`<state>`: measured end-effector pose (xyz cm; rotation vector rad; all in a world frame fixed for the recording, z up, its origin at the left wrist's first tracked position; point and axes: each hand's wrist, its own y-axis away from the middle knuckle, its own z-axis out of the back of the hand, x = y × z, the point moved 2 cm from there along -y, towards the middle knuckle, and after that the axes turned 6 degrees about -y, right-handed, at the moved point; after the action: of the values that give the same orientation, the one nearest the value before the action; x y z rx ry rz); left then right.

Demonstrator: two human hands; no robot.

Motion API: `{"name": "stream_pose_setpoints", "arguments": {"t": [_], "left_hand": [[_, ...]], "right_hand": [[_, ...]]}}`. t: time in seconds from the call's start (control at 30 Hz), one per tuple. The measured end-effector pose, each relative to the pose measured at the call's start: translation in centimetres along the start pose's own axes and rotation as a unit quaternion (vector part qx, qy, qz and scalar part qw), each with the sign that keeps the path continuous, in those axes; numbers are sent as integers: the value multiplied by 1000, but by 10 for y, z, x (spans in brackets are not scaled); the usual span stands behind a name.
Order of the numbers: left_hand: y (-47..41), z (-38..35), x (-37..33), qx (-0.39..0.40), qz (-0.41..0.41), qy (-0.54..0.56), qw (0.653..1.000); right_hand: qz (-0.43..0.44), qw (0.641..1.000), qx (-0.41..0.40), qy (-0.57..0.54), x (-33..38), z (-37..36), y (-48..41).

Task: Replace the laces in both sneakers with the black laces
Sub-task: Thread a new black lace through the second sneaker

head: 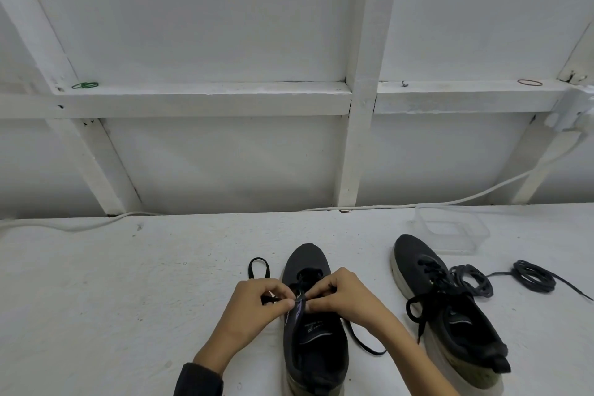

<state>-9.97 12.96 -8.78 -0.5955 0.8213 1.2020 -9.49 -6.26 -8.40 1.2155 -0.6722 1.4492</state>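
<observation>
Dark grey mesh sneaker stands toe-away on the white table at the frame's bottom edge, left hand and right hand over its eyelets, fingertips pinched tight on the flat black lace — the second, laced sneaker sits to the right.

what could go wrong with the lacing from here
1. The black lace has a free tail lying under the forearm of the right hand; a tug could snag it or drag the sneaker askew.
2. Its other end loops out beside the left hand, so the two sides may come out uneven.
3. Both hands pinch close together at the tongue, blocking the view; a crossing could be missed.
</observation>
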Motion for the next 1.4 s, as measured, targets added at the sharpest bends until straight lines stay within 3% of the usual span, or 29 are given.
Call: {"name": "stream_pose_setpoints", "arguments": {"t": [0.27,0.53,0.73,0.93,1.07,1.3,1.4], "left_hand": [[-4,-1,-5,7,-11,-36,999],[-15,1,-5,70,-20,-21,997],[-14,-9,-2,50,-42,-73,995],[-12,-11,-2,11,-28,-69,997],[-9,-10,1,-7,-21,-67,997],[-10,-17,-4,10,-45,-102,994],[-9,-22,0,-17,-41,-47,998]], "right_hand": [[1,1000,-8,3,-1,-3,-1],[-12,999,6,47,6,-6,-1],[2,998,-18,68,1,-10,-2],[6,997,-37,-60,0,-8,5],[-5,978,-78,-192,6,7,9],[-9,973,-26,-230,13,9,5],[1,969,24,-248,15,10,6]]}}
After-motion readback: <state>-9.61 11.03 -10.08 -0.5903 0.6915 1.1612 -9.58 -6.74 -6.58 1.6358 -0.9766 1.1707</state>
